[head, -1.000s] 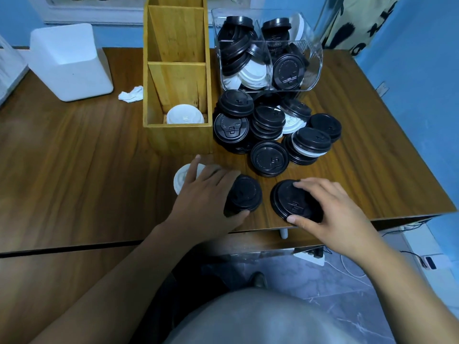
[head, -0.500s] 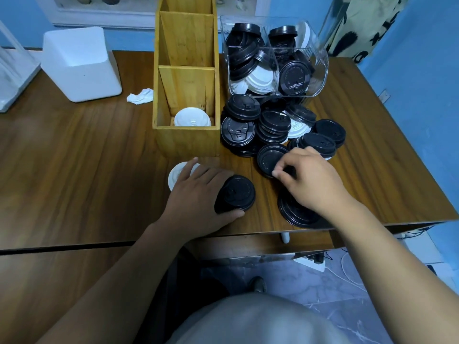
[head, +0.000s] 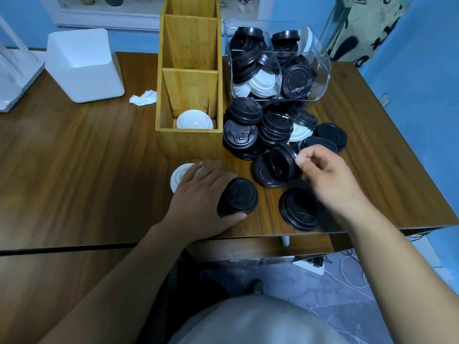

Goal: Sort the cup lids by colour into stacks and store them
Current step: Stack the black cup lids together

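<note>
My left hand [head: 198,199] grips a short stack of black lids [head: 239,196] near the table's front edge, thumb under its near side. A white lid [head: 178,176] lies just left of that hand. My right hand [head: 323,175] pinches a black lid [head: 282,161] by its rim and holds it tilted above another black lid [head: 264,175]. One more black lid [head: 298,209] lies flat below my right wrist. A pile of black and white lids [head: 268,127] sits behind. A white lid [head: 195,120] rests in the wooden organiser's [head: 190,142] front compartment.
A clear plastic bin [head: 320,78] with mixed black and white lids stands at the back right. A white box [head: 82,68] and a crumpled tissue [head: 143,98] are at the back left. The table edge [head: 372,230] runs close under my right forearm.
My right hand left the flat lid near the front edge, reached to the pile and lifted a black lid by its rim. My left hand stayed on its stack.
</note>
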The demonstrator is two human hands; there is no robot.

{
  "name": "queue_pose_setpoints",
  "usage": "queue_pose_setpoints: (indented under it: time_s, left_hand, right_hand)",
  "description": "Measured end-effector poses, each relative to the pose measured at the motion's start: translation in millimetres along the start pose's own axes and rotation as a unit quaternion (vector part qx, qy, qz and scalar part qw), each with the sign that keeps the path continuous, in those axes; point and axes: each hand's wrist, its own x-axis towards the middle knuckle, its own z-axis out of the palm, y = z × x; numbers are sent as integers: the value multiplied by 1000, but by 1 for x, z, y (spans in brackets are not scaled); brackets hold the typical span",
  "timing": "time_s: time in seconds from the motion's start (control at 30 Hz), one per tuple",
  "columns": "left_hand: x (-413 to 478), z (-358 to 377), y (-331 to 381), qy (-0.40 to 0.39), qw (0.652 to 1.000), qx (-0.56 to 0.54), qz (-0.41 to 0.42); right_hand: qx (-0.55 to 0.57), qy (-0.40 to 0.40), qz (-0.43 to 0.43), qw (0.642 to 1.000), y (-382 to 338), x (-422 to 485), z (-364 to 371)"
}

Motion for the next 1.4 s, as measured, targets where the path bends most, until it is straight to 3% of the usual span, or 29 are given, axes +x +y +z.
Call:
queue_pose_setpoints:
  time_s: [0.1, 0.2, 0.27, 0.33, 0.4, 0.47, 0.53, 0.63, 0.73, 0.8, 1.13, 1.3, 1.4]
  left_hand:
    - [1, 1, 0, -4, 1000, 3, -2]
    - [1, 1, 0, -8, 1000, 5, -4]
    - [0, 2, 0, -8, 1000, 4, -4]
    - [0, 2, -1, -8, 1000, 5, -5]
    - [0, 1, -1, -11, 1000, 7, -7]
    - [0, 1, -1, -12, 1000, 8, -9]
    - [0, 1, -1, -13, 1000, 9, -10]
    - [0, 1, -1, -13, 1000, 12, -8]
    - [0, 0, -1, -17, 1000, 15, -10]
    - [0, 1, -1, -17, 1000, 16, -11]
    - [2, 3, -1, -16, 999, 18, -22]
    - [3, 6, -2, -3, 1000, 17, -10]
    - [3, 7, -5, -8, 1000, 8, -8]
  right_hand:
    - [139, -24, 132, 981, -4, 0, -9]
    - [105, -9, 170, 980, -1, 6, -6]
    - [17, 25, 144, 989, 2, 5, -4]
    - [-149, 41, 70, 985, 3, -2, -4]
    - [-326, 32, 3, 945, 3, -9, -5]
    - [-423, 19, -43, 905, 2, -12, -7]
    - [-447, -32, -98, 889, 0, -11, -12]
    - [-461, -172, -171, 853, -6, 0, -22]
    - [-503, -256, -160, 810, -13, 20, -24]
    - [-526, -270, -151, 792, -12, 31, -22]
    - [-449, -139, -223, 854, -37, 10, -8]
    - [-500, -190, -218, 817, -35, -7, 44]
    - [-499, -182, -214, 820, -30, -5, 52]
